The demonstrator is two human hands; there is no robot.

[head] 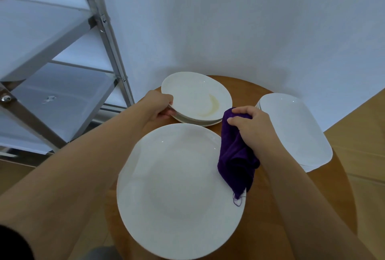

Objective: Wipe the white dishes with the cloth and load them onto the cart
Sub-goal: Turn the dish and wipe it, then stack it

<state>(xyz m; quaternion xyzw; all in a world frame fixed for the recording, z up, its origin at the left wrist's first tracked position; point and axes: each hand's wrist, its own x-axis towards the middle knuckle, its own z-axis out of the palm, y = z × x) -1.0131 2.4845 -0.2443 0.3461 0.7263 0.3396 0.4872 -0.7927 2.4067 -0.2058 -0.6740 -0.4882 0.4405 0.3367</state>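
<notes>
Pretty early in the job, I'd say. The cart (62,55) stands on the left, just beside the table (325,186), and the shelves I can see have no dishes on them at all, so nothing looks loaded yet.

All the dishes sit on the round wooden table. The big plate (179,189) is nearest and looks clean from here, though I can't tell if it's actually been wiped. On the right is a stack of rectangular platters (295,130), at least two going by the edges. At the far side is a small stack of bowls (195,98), and the top bowl has a yellowish smear in it, so that one definitely needs wiping.

The left hand (159,104) grips the near-left rim of the top bowl, thumb over the edge and fingers curled underneath. The right hand (248,126) is closed around the purple cloth (235,155), which hangs down over the right edge of the big plate, just beside the bowls.

My guess is the stained bowl is the piece in hand now. Still left: wiping it, everything else on the table, and all the loading.
</notes>
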